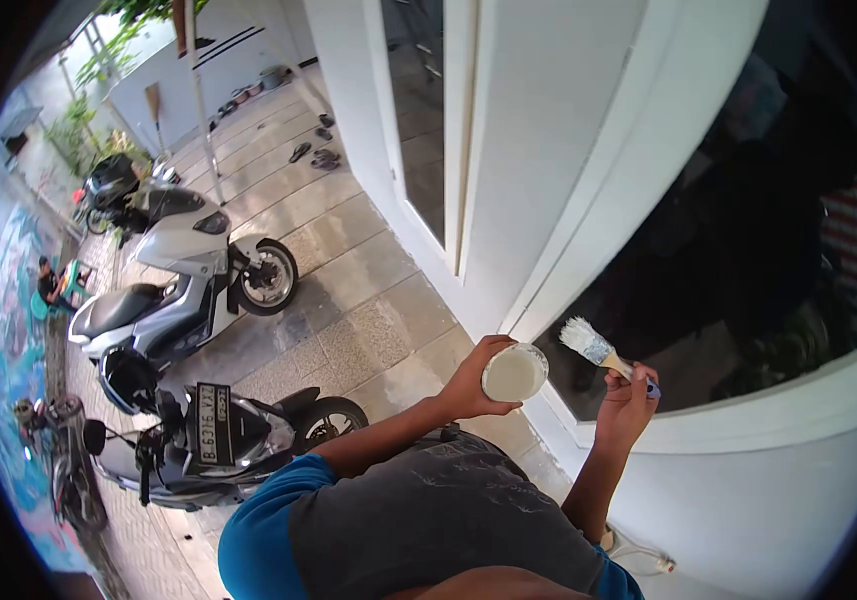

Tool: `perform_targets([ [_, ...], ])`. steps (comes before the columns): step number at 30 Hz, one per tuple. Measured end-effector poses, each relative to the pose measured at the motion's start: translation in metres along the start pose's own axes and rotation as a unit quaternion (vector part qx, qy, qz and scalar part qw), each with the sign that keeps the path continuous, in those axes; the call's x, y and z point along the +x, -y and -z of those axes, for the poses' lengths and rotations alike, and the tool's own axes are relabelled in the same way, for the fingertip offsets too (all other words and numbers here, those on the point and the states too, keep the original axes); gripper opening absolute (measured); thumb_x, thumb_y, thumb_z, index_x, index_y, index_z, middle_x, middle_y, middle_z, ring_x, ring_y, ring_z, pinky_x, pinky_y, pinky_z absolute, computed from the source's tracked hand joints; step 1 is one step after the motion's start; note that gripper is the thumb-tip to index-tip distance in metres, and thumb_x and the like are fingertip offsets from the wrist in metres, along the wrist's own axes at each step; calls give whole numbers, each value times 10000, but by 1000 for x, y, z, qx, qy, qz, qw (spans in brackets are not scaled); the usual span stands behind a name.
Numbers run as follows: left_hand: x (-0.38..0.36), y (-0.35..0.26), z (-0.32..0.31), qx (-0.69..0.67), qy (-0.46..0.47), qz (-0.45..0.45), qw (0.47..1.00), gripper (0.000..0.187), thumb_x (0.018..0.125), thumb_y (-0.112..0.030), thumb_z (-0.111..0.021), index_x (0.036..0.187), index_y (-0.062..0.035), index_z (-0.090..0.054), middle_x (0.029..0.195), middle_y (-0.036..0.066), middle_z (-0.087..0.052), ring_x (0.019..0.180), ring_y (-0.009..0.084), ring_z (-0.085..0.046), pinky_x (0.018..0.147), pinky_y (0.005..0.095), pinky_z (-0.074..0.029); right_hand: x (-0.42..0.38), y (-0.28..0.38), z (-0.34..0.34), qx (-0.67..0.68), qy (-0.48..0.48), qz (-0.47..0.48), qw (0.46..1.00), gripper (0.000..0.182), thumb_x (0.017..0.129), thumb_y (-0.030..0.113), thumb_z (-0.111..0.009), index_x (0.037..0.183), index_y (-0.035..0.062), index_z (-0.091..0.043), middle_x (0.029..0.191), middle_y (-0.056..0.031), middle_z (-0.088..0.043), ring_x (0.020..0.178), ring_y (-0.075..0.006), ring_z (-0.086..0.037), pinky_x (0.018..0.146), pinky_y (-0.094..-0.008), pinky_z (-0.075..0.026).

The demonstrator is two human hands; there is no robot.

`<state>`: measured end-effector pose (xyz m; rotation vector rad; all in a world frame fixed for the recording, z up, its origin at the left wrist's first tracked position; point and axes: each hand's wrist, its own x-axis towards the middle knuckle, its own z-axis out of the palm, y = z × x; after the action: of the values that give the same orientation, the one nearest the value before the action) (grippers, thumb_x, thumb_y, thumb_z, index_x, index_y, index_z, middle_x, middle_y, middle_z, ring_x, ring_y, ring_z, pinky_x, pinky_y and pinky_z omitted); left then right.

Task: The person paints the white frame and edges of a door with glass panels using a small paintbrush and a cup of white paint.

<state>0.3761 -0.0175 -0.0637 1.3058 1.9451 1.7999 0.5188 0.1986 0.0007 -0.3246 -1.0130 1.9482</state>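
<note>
My left hand (471, 383) is wrapped round a small round tub of pale, whitish paint (514, 374), its open top facing up at me. In my right hand (627, 408) is a paintbrush (593, 345), gripped by its wooden handle. White paint coats the bristles, which point up and to the left, apart from the tub. Behind the brush is a dark glass window (688, 260) with a white frame (603, 190). The bristles overlap the glass near the frame's lower left corner in this view.
A white scooter (183, 270) and a black motorcycle (218, 440) stand on the paving to my left. Sandals (324, 158) lie near the wall. A person (49, 284) sits far left by a mural (8, 340). A cable (638, 548) hangs low at right.
</note>
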Motion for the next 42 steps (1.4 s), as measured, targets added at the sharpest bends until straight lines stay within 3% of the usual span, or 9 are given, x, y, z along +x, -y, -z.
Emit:
perform_targets([
  [7, -25, 9, 45, 43, -89, 1, 995, 915, 642, -240, -921, 1418, -52, -474, 1384, 181, -506, 1313, 362, -515, 1107, 454, -415, 13, -47, -46, 23, 69, -58, 996, 155, 1014, 144, -654, 1079, 5, -628, 1004, -173, -729, 835, -211, -729, 774, -311, -612],
  [15, -46, -6, 41, 70, -158, 26, 985, 899, 659, -266, -924, 1407, -53, -473, 1369, 193, -520, 1296, 377, -533, 1087, 445, -432, 25, -55, -52, 47, 53, -134, 989, 211, 1032, 215, -656, 1129, 29, -635, 1040, -109, -713, 889, -215, -741, 807, -321, -611],
  [28, -80, -2, 31, 70, -247, 92, 962, 910, 651, -273, -909, 1406, -15, -472, 1357, 191, -529, 1275, 347, -541, 1081, 435, -426, 31, -88, -46, -15, 62, -239, 969, 285, 1038, 245, -633, 1151, -14, -594, 1028, -167, -711, 898, -236, -736, 821, -325, -614],
  [33, -69, 28, 93, 89, -267, 92, 955, 902, 654, -285, -914, 1403, -16, -488, 1364, 193, -528, 1291, 346, -532, 1099, 436, -411, 44, -150, -116, -32, 89, -272, 958, 322, 1024, 277, -645, 1154, -14, -600, 1032, -142, -703, 907, -224, -719, 835, -322, -589],
  [42, -57, 48, 226, 158, -280, 63, 945, 882, 673, -292, -918, 1396, -25, -490, 1355, 196, -529, 1262, 373, -544, 1078, 448, -435, 57, -251, -240, 4, 105, -298, 949, 321, 1036, 268, -618, 1155, -28, -588, 1033, -174, -701, 904, -245, -730, 811, -326, -608],
])
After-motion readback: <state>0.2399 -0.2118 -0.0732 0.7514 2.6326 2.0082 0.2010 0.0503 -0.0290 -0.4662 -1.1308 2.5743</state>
